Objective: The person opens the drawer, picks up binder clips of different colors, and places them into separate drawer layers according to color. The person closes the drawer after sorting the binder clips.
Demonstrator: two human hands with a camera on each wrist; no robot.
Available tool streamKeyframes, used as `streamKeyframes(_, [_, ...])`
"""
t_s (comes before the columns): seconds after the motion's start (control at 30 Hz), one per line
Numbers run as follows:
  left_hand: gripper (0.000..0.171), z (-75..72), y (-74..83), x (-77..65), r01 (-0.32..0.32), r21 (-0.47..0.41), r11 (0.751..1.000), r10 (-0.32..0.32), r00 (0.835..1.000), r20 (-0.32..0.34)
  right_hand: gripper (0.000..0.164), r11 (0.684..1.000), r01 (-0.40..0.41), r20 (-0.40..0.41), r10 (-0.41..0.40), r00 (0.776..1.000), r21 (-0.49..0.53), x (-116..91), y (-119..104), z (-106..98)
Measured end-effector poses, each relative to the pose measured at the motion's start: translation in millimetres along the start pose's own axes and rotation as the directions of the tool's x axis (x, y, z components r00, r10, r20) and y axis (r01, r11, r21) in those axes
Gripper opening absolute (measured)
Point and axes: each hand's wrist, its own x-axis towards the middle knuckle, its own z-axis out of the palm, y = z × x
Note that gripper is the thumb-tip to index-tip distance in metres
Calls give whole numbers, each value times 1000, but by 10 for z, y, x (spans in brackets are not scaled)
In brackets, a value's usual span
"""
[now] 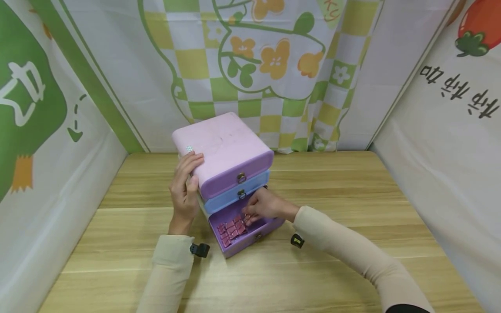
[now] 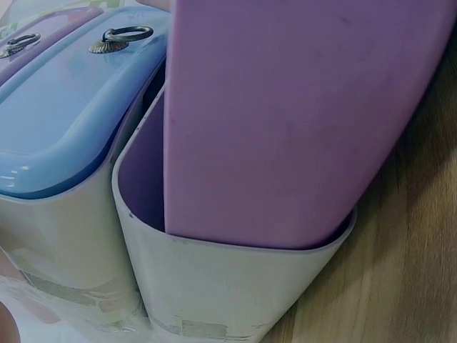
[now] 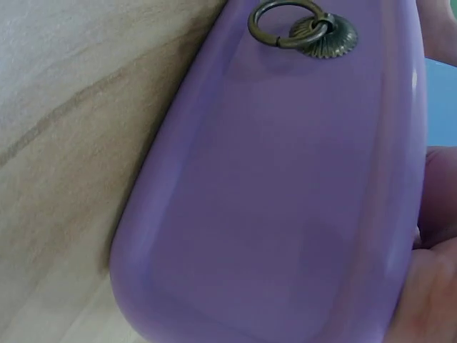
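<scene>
A small drawer cabinet (image 1: 225, 145) with a pink top stands on the table, its bottom purple drawer (image 1: 232, 251) pulled out. Pink binder clips (image 1: 231, 230) lie in rows at the left of that drawer. My right hand (image 1: 267, 204) reaches into the drawer and pinches a binder clip at the right end of the rows; the fingers partly cover it. My left hand (image 1: 185, 187) rests against the cabinet's left side, fingertips over the top edge. In the right wrist view the drawer front (image 3: 285, 179) hides most of that hand.
Above the pulled-out drawer, the blue drawer (image 1: 235, 191) and the upper purple drawer (image 1: 238, 176) are closed, each with a ring pull. The wooden table (image 1: 332, 278) lies around the cabinet. A patterned curtain (image 1: 266, 87) hangs behind, with printed cloth at both sides.
</scene>
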Motion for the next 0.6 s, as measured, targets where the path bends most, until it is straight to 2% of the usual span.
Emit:
streamKeyframes(0.2, [43,2,3,4,1,1,1000,-1,1000,0,19,1000,27,-8,-27,1000,-3,-6,21,-3])
streamKeyframes(0.47, [42,6,5,-6,22,2,1000,-22,1000,4,21,986,127,-94,-137,986,-111,-154,-24,-170])
streamKeyframes(0.6, [42,-1,3,-4,18,-3,1000,-18,1000,4,23,982,185,-110,-189,976,-50,-298,-95,-289])
